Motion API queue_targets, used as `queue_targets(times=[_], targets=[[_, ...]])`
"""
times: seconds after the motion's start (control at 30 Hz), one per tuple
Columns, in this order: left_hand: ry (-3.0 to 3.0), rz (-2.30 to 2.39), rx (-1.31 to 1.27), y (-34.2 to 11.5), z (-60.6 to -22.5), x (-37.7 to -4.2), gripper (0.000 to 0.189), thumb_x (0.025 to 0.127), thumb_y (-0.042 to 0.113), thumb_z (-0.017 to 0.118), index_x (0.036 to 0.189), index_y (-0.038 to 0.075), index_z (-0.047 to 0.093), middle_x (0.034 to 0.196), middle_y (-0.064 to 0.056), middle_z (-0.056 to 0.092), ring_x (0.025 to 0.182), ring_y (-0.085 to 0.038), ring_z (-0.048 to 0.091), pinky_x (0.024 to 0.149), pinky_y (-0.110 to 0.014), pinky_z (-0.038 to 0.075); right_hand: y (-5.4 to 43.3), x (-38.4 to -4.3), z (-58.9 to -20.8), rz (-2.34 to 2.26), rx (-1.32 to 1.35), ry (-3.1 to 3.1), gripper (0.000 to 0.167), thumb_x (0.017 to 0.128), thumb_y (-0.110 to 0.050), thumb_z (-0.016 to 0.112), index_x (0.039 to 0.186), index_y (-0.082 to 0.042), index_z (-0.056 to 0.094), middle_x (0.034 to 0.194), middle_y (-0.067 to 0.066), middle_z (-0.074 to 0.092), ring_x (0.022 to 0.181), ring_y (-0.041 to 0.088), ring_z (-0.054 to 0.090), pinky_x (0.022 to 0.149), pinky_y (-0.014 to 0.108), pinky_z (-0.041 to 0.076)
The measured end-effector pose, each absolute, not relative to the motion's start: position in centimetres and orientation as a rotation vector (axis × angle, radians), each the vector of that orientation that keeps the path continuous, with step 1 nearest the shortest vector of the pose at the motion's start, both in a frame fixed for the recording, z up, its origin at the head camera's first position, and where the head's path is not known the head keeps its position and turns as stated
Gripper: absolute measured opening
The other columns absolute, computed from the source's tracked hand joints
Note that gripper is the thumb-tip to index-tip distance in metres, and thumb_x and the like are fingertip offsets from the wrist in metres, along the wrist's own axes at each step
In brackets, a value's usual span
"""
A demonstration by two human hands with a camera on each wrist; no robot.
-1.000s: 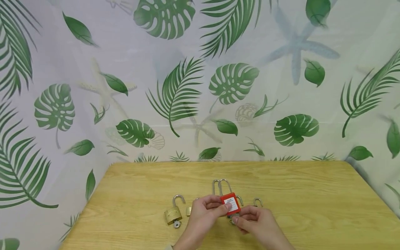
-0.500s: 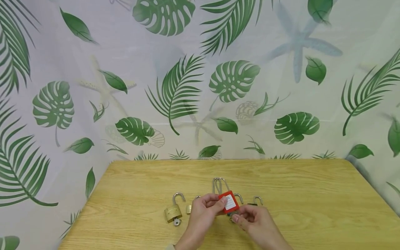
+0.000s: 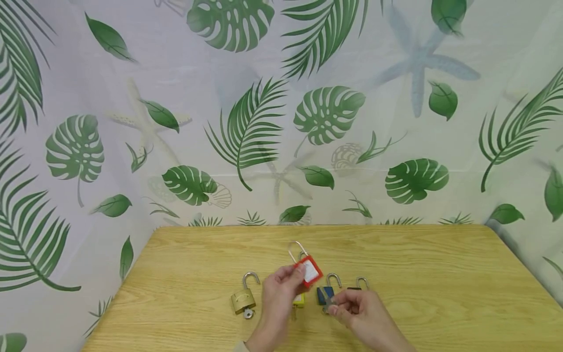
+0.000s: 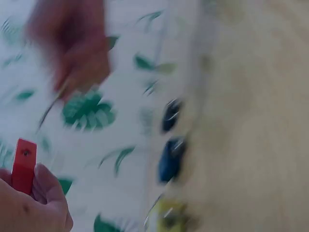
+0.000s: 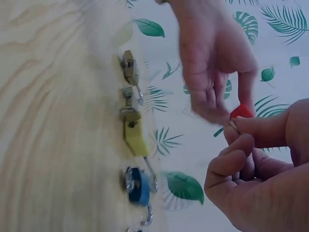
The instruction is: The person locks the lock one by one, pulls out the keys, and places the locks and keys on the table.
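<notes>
My left hand (image 3: 280, 298) grips a red padlock (image 3: 310, 272) with a white label, raised over the table. Its long thin shackle (image 3: 296, 243) points up and away. A keyhole shows in its bottom face in the left wrist view. Thumb and fingers of my right hand (image 3: 367, 315) pinch a thin metal key (image 3: 326, 295), apart from the red padlock in the head view. Behind that key lies a blue padlock (image 3: 323, 299) with its shackle swung out. A yellow padlock (image 3: 299, 299) lies beside my left hand, partly hidden by it.
On the wooden table (image 3: 176, 274), a brass padlock (image 3: 242, 300) with its shackle out and a key in it lies at left. A smaller brass padlock (image 5: 128, 96) shows in the right wrist view. A dark padlock (image 3: 354, 288) is partly behind my right hand. Leaf-printed cloth (image 3: 272, 146) stands behind.
The red padlock has moved left and away in my left hand, off the key. My right hand stays nearly in place with the key, now exposed. The yellow and blue padlocks have come into view.
</notes>
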State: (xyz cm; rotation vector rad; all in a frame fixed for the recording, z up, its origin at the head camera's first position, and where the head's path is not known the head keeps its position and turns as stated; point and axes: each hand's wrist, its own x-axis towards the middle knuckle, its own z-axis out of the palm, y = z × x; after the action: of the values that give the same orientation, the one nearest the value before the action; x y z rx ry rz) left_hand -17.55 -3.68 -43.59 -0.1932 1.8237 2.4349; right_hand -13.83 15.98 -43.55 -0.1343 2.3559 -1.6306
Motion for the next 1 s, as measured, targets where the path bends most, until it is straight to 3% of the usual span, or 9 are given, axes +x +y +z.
queue_targets(times=[0.13, 0.3, 0.5, 1.0], targets=[[1.847, 2.576, -0.301, -7.0, -42.5, -19.1, 0.037, 0.101, 0.019, 0.066, 0.119, -0.013, 0.061, 0.100, -0.005, 0.069, 0.081, -0.010, 0.068, 0.078, -0.021, 0.059, 17.3, -13.5, -44.1, -1.549, -0.002, 2.352, 0.019, 0.097, -0.012, 0.069, 0.105, 0.005, 0.072, 0.084, 0.004, 0.067, 0.072, 0.013, 0.057, 0.059, 0.024, 0.048], [1.990, 2.418, -0.320, -9.3, -42.4, -19.1, 0.036, 0.099, 0.018, 0.068, 0.120, -0.011, 0.061, 0.099, -0.007, 0.071, 0.083, -0.010, 0.069, 0.077, -0.022, 0.060, 19.5, -13.8, -44.5, -1.392, 0.266, 2.571, 0.020, 0.095, -0.015, 0.072, 0.111, -0.002, 0.070, 0.082, 0.004, 0.069, 0.069, 0.019, 0.062, 0.063, 0.030, 0.051], [2.024, 2.329, -0.329, -9.5, -43.4, -18.5, 0.035, 0.097, 0.017, 0.072, 0.118, -0.010, 0.063, 0.097, -0.006, 0.074, 0.083, -0.011, 0.071, 0.078, -0.024, 0.061, 23.0, -14.8, -45.6, -1.172, 0.317, 2.736, 0.019, 0.097, -0.023, 0.070, 0.102, -0.005, 0.069, 0.081, 0.000, 0.071, 0.067, 0.014, 0.064, 0.064, 0.032, 0.051], [2.042, 2.252, -0.216, -9.0, -44.0, -18.3, 0.040, 0.095, 0.015, 0.075, 0.120, -0.014, 0.061, 0.104, -0.015, 0.076, 0.087, -0.013, 0.072, 0.081, -0.028, 0.063, 26.4, -15.4, -48.0, -1.075, 0.330, 2.703, 0.011, 0.095, -0.012, 0.069, 0.088, -0.003, 0.069, 0.072, 0.001, 0.068, 0.060, 0.015, 0.063, 0.057, 0.029, 0.051]])
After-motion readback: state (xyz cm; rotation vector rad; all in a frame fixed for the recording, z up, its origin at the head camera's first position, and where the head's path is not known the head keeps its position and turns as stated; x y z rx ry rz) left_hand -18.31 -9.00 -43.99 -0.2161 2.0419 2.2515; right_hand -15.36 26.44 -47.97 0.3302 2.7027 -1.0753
